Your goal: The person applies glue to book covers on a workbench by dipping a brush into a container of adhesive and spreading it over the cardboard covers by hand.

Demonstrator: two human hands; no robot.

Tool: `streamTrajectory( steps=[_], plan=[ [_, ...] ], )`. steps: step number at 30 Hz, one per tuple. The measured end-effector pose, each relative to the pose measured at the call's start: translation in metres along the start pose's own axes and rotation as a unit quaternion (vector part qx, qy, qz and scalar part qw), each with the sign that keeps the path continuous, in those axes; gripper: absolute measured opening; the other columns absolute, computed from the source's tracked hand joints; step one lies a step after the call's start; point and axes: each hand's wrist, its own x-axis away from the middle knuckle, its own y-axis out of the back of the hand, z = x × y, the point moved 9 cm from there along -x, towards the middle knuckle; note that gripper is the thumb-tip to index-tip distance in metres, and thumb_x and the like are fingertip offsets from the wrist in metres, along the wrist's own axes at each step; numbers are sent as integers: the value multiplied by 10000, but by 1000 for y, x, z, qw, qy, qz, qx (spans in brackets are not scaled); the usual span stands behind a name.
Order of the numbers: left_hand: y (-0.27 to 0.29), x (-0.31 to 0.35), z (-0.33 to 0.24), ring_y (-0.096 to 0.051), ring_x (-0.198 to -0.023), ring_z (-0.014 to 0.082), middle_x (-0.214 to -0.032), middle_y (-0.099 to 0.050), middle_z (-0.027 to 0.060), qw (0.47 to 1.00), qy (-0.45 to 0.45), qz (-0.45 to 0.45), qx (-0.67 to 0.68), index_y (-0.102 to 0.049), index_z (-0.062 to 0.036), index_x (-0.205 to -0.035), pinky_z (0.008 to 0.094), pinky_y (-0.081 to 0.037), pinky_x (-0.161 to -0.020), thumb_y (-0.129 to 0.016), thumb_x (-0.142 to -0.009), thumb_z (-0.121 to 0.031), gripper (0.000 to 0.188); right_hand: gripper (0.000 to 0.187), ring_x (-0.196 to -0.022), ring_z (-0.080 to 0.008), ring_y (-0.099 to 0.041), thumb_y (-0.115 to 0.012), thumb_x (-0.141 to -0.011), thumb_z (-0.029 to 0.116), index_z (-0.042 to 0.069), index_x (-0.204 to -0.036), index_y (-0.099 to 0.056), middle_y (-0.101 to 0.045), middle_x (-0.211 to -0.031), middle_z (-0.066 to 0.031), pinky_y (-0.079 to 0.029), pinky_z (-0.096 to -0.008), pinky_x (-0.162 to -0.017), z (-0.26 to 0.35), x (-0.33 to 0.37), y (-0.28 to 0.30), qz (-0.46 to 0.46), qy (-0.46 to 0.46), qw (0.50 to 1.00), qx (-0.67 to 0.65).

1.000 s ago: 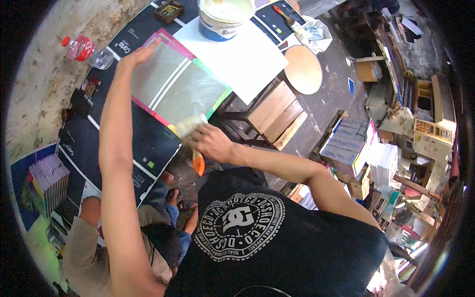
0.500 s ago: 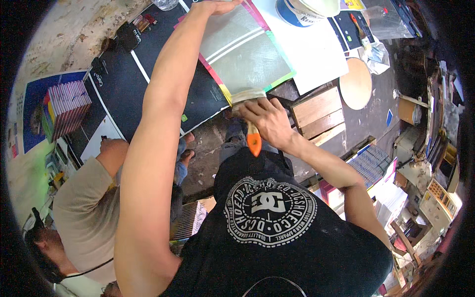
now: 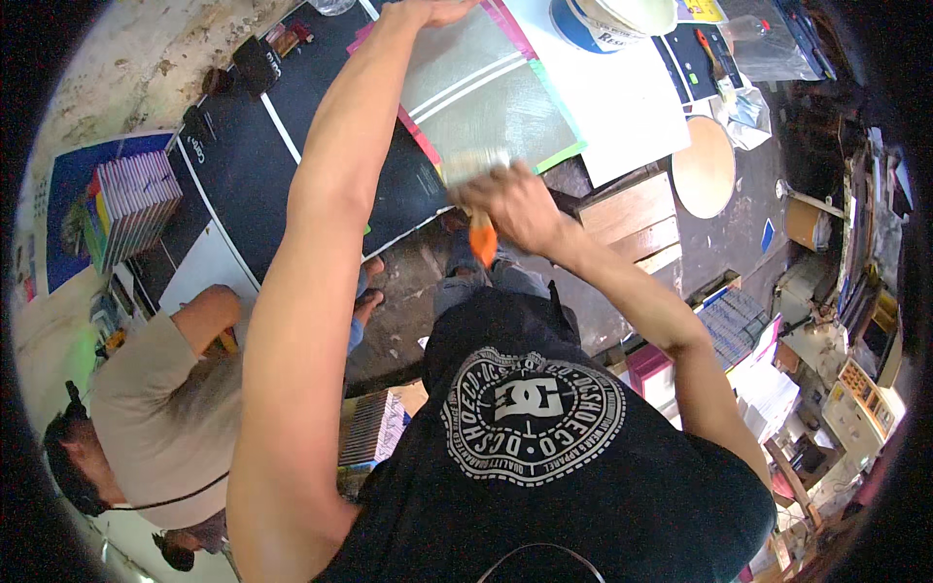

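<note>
My right hand [image 3: 515, 204] is closed round a wide paintbrush [image 3: 482, 241] with an orange handle end that points back toward me. Its pale bristles, smeared by motion, lie on the near left corner of a greyish sheet [image 3: 505, 117]. Pink, green and yellow strips edge this sheet, and two white lines cross it; its surface looks streaked. Up at the sheet's far left, my left hand [image 3: 437, 12] rests with fingers stretched out, partly cut off by the upper edge of the view.
A white and blue bucket [image 3: 583, 27] stands on white board [image 3: 622, 117] at far right. Wooden blocks [image 3: 632, 219] and a round board [image 3: 704, 167] lie right. Stacked books [image 3: 136, 199] stand left, near a co-worker in a beige shirt [image 3: 165, 398]. Another brush [image 3: 708, 49] lies beyond.
The paintbrush in my right hand has moved slightly left and away from me, onto the sheet's near corner. My left hand has stayed about in place. The co-worker's arm has shifted.
</note>
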Motion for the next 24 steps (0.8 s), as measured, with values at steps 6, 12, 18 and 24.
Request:
streamTrajectory(
  steps=[6, 12, 18, 24],
  plan=[
    [5, 5, -8, -270, -1475, 364, -1599, -269, 203, 1000, -4, -3, -2, -377, -74, -1513, 582, -195, -1185, -300, -890, -798, 958, 313, -1032, -203, -623, -606, -868, 223, 240, -1160, -718, -701, -1192, 17, -464, -372, -877, -33, -8, 77, -45, -19, 999, 2],
    [1, 3, -4, -283, -1470, 365, -1594, -282, 203, 1000, 0, -8, -10, -391, -74, -1505, 585, -202, -1182, -303, -899, -785, 939, 346, -1090, -200, -608, -580, -874, 201, 258, -1191, -705, -673, -1253, 31, -465, -368, -903, -62, 10, 9, 89, 31, 995, 13],
    [9, 6, -11, -296, -1465, 366, -1588, -296, 203, 1000, -2, -15, -18, -405, -73, -1498, 588, -209, -1178, -305, -908, -772, 920, 374, -1182, -213, -577, -566, -894, 244, 271, -1253, -670, -669, -1249, 36, -458, -404, -914, -55, 41, 52, 99, 41, 994, -28],
    [14, 11, -4, -309, -1460, 366, -1583, -310, 203, 999, -2, -46, -29, -419, -73, -1491, 591, -216, -1175, -308, -916, -759, 901, 263, -1067, -178, -589, -556, -867, 180, 236, -1073, -711, -686, -1075, 44, -446, -369, -877, -77, 40, 29, 33, 78, 996, 35]
  ],
)
